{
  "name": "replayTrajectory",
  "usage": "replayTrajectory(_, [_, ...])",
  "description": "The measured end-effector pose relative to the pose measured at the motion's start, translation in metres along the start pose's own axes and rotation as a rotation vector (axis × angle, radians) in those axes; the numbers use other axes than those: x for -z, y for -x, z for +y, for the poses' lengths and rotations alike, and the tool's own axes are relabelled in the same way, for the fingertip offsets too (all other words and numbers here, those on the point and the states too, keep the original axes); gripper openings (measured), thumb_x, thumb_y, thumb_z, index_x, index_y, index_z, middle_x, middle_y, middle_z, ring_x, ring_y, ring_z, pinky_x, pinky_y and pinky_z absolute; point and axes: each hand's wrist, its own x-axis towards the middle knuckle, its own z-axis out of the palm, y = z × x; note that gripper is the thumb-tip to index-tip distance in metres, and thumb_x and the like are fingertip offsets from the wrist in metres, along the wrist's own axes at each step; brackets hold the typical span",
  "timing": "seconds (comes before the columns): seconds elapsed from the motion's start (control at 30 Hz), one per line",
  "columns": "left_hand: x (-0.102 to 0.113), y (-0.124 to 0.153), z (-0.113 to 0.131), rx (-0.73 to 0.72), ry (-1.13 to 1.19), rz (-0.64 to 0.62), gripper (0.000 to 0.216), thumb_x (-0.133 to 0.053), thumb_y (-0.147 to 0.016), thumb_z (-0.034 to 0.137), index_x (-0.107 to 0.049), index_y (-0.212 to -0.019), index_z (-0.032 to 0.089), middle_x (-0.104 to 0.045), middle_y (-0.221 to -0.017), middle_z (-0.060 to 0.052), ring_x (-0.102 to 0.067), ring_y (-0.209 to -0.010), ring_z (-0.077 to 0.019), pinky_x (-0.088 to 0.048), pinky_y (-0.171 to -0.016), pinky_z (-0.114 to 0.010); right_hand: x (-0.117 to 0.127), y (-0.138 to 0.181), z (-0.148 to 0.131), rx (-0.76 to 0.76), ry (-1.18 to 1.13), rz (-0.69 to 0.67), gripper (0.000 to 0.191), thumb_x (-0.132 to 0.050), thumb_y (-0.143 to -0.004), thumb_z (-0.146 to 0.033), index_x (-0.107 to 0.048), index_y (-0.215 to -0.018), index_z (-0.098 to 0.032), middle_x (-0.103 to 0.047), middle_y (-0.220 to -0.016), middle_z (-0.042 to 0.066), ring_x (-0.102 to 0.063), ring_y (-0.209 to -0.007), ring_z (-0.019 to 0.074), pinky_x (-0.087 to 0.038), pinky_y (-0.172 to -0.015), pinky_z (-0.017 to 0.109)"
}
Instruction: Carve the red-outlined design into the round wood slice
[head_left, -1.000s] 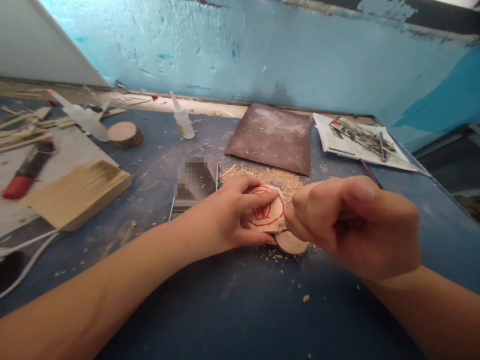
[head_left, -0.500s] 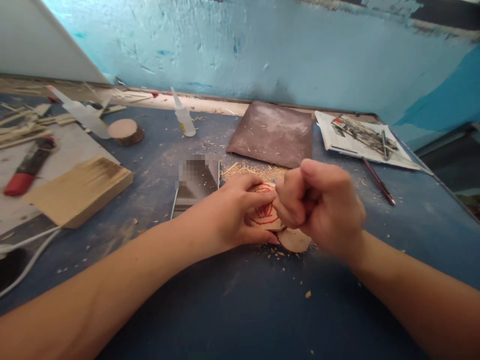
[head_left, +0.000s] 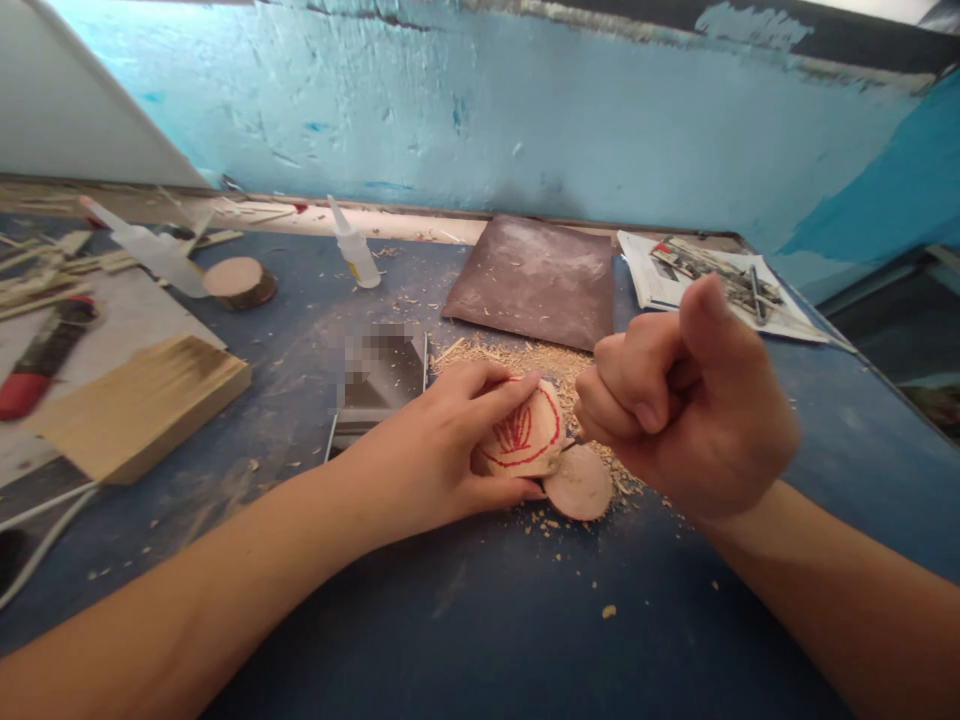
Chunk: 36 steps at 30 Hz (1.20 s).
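My left hand (head_left: 450, 435) grips a pale wooden piece (head_left: 538, 436) marked with red lines, a curved outline and a leaf-like pattern. Its thumb lies along the near edge, the fingers over the far side. Partly under this piece lies a small round wood slice (head_left: 581, 487). My right hand (head_left: 682, 400) is closed in a fist just to the right, thumb raised. A thin dark tip, seemingly of a carving tool (head_left: 572, 440), shows between the fist and the piece's chipped right edge; the rest is hidden in the fist.
Wood shavings (head_left: 551, 362) lie around the work. Behind is a brown sandpaper sheet (head_left: 532, 285); to its right, papers (head_left: 637, 270) under thin scraps. Leftward are a phone-like dark slab (head_left: 386, 375), glue bottles (head_left: 358, 258), a wood slice (head_left: 238, 283), a wooden block (head_left: 142, 405) and a red-black handle (head_left: 45, 360).
My right fist has moved right, away from the wooden piece, and its thumb has risen. More of the red drawing and the round slice now shows. My left hand keeps its grip.
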Motion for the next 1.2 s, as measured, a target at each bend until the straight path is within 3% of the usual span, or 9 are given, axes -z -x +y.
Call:
replayTrajectory(0.17, [0.002,-0.001,0.004,0.053,-0.046,-0.001,0.099,-0.092,-0.091,0.066,-0.056,-0.172,0.023,-0.062,-0.161,-0.017,-0.062,-0.148,-0.0403,-0.052,-0.130,-0.058,-0.009,0.010,-0.003,-0.008,0.103,0.042,0.071,-0.058,-0.118,-0.048,-0.053,-0.053,-0.020,-0.038,-0.048,-0.003,-0.035,-0.042,0.0089,-0.028,-0.044,0.029])
replayTrajectory(0.37, [0.005,0.001,0.000,0.058,-0.018,-0.051,0.105,-0.093,-0.088,0.068,-0.051,-0.176,0.029,-0.057,-0.169,-0.016,-0.056,-0.156,-0.0430,-0.048,-0.134,-0.063,0.000,0.012,0.002,-0.020,0.132,-0.042,0.068,-0.056,-0.117,-0.050,-0.058,-0.056,-0.022,-0.041,-0.051,-0.002,-0.038,-0.047,0.0118,-0.028,-0.046,0.032])
replayTrajectory(0.5, [0.010,0.003,-0.001,0.014,-0.020,-0.092,0.113,-0.096,-0.087,0.063,-0.043,-0.180,0.029,-0.053,-0.174,-0.017,-0.050,-0.161,-0.0443,-0.043,-0.138,-0.064,0.002,0.010,0.007,-0.014,0.090,-0.027,0.063,-0.056,-0.118,-0.044,-0.059,-0.058,-0.021,-0.039,-0.051,-0.003,-0.036,-0.047,0.0108,-0.026,-0.046,0.031])
replayTrajectory(0.67, [0.022,-0.001,0.008,0.075,0.073,-0.126,0.095,-0.092,-0.093,0.050,-0.049,-0.176,0.032,-0.057,-0.166,-0.013,-0.057,-0.155,-0.0378,-0.047,-0.136,-0.055,0.002,0.010,0.009,-0.068,0.060,0.020,0.063,-0.059,-0.117,-0.044,-0.061,-0.058,-0.022,-0.038,-0.052,-0.004,-0.032,-0.046,0.0111,-0.023,-0.045,0.032])
replayTrajectory(0.8, [0.022,-0.005,0.010,0.058,0.124,-0.050,0.084,-0.094,-0.088,0.039,-0.061,-0.165,0.030,-0.063,-0.154,-0.011,-0.066,-0.143,-0.0345,-0.056,-0.128,-0.051,0.003,0.010,0.013,-0.086,0.046,0.043,0.064,-0.059,-0.116,-0.050,-0.062,-0.058,-0.023,-0.038,-0.053,-0.003,-0.032,-0.046,0.0116,-0.022,-0.045,0.032])
replayTrajectory(0.93, [0.016,-0.006,0.009,-0.093,0.097,0.066,0.090,-0.093,-0.089,0.030,-0.054,-0.169,0.036,-0.061,-0.157,-0.011,-0.064,-0.146,-0.0347,-0.058,-0.125,-0.053,0.000,0.010,0.011,-0.080,0.088,0.052,0.069,-0.059,-0.115,-0.059,-0.060,-0.057,-0.021,-0.038,-0.051,-0.003,-0.032,-0.046,0.0110,-0.021,-0.045,0.032])
replayTrajectory(1.1, [0.013,-0.004,0.017,-0.101,-0.078,0.144,0.108,-0.102,-0.086,0.036,-0.043,-0.177,0.036,-0.062,-0.158,-0.012,-0.068,-0.140,-0.0358,-0.062,-0.121,-0.052,-0.011,0.009,-0.024,-0.168,0.080,0.090,0.086,-0.055,-0.111,-0.077,-0.057,-0.046,-0.020,-0.039,-0.046,-0.002,-0.036,-0.043,0.0094,-0.026,-0.042,0.030])
replayTrajectory(1.2, [0.009,-0.004,0.020,-0.143,-0.101,0.190,0.110,-0.103,-0.085,0.036,-0.044,-0.177,0.033,-0.063,-0.157,-0.014,-0.068,-0.140,-0.0375,-0.062,-0.120,-0.053,-0.015,0.010,-0.043,-0.236,0.113,0.064,0.090,-0.052,-0.113,-0.076,-0.054,-0.042,-0.020,-0.045,-0.044,0.000,-0.045,-0.042,0.0105,-0.037,-0.044,0.031])
